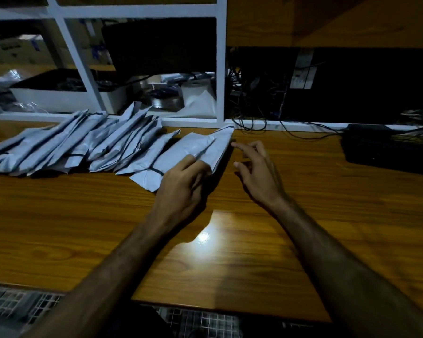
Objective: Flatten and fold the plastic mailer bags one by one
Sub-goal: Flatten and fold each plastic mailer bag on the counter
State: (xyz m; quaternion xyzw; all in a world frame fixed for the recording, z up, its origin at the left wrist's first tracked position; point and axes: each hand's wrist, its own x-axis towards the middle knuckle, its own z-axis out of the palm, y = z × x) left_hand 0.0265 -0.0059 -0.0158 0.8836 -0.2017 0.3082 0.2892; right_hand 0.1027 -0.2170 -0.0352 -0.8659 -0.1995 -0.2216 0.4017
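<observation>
Big wooden desk (303,228) takes up most of the view, with a row of folded grey mailer bags (66,145) overlapping along its back left. The newest folded mailer (193,152) sits at the right end of that row. Left hand (183,189) rests on its near end, fingers loosely bent, pressing rather than gripping. Right hand (257,172) hovers just beside it, fingers spread and holding nothing

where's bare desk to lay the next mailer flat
Bare wood runs across the desk between the forearms and the near edge, and right of the right hand up to the black box. The back left is crowded: a row of folded mailers, the last one under the left hand. Cables trail along the back.
</observation>
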